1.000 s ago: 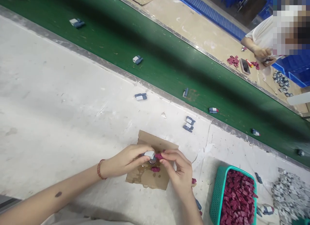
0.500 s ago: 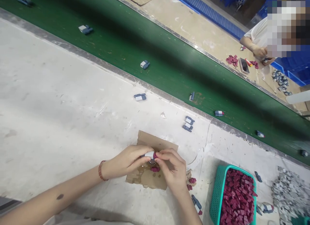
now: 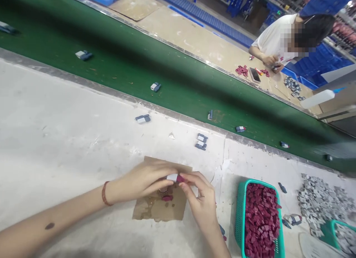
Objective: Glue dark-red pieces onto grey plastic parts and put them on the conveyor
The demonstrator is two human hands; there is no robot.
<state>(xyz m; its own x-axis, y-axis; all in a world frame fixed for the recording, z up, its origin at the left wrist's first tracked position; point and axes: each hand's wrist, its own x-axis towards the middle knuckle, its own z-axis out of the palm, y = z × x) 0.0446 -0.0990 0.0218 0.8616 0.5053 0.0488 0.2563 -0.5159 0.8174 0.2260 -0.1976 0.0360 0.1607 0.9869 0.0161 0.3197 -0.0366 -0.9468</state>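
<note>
Above a stained piece of cardboard (image 3: 178,206), my left hand (image 3: 147,178) is closed on a small pale grey plastic part (image 3: 171,177). Thumb and fingers of my right hand (image 3: 201,197) pinch a maroon plastic piece (image 3: 180,178) at the right end of that part; the two touch. Whether they are joined I cannot tell. Below my left fingers, a small round object (image 3: 163,190) is partly hidden. Another maroon piece (image 3: 167,198) lies beside it on the cardboard.
A teal basket (image 3: 240,217) of maroon pieces stands at right, beside a pile of grey pieces (image 3: 314,198). Beyond the white table runs a green belt (image 3: 119,76) carrying spaced-out parts. Two assembled parts (image 3: 201,141) lie near its edge. A co-worker (image 3: 278,39) sits across.
The camera view has shifted, showing more of the far side and right. Both hands stay together, and the maroon piece now shows more clearly at the grey part's end.
</note>
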